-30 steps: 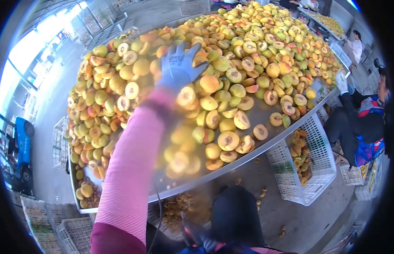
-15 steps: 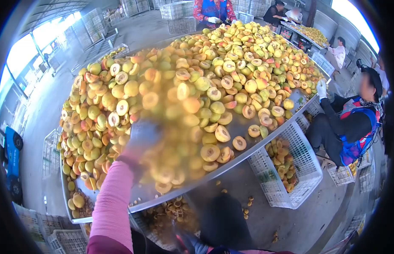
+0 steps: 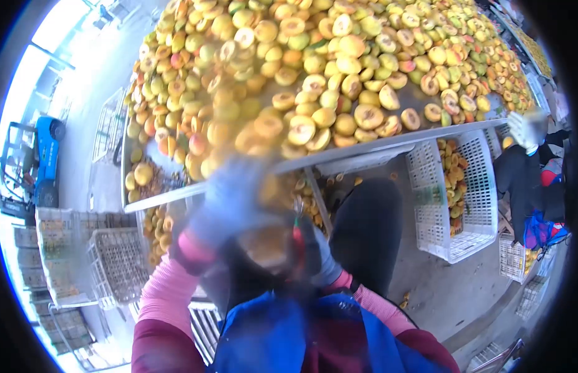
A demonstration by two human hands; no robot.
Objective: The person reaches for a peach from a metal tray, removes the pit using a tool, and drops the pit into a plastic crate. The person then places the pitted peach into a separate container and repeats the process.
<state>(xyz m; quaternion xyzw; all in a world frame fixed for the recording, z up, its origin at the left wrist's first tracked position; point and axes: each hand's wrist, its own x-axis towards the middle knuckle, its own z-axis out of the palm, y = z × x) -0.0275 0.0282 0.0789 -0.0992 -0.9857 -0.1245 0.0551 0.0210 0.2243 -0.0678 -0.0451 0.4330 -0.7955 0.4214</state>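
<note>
My left hand (image 3: 230, 202), in a grey-blue glove, is at the near edge of the fruit table, smeared by motion; its fingers are unclear, and a yellowish blur lies beside them. Lower and to the right, above my lap, my right hand (image 3: 323, 258), gloved too, is closed around a small tool (image 3: 297, 231) with a red and green handle. Halved and whole yellow-orange fruits (image 3: 368, 116) are heaped on the metal table (image 3: 351, 151). A greasy blur covers part of the view.
Below the table at the right stands a white crate (image 3: 450, 239) with fruit. More crates (image 3: 118, 264) are stacked at the lower left. A blue vehicle (image 3: 48, 155) is at the far left. A co-worker's gloved hand (image 3: 525, 132) is at the table's right end.
My left hand has come back from over the heap to the table's near edge. The view has tilted down, showing my lap and right hand with the tool more fully.
</note>
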